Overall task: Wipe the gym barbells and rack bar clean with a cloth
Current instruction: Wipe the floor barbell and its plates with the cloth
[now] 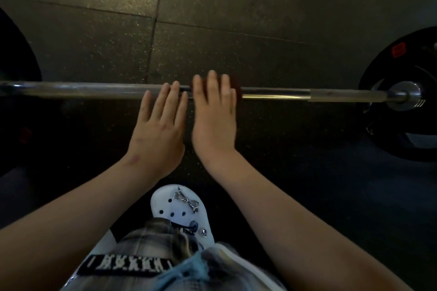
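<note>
A steel barbell (82, 88) lies across the view just above the floor, with black plates at both ends. My left hand (160, 123) has straight fingers whose tips rest on the bar near its middle. My right hand (214, 116) lies flat beside it, fingers straight, pressing a dark red cloth (236, 88) onto the bar. Only the cloth's edges show past the fingers. The two hands are almost touching.
A black weight plate (402, 130) with a red label sits on the bar's right end behind a chrome collar (405, 95). Another dark plate (16, 59) is at the far left. Dark rubber floor tiles (212, 19) lie beyond. My white clog (182, 210) stands below the hands.
</note>
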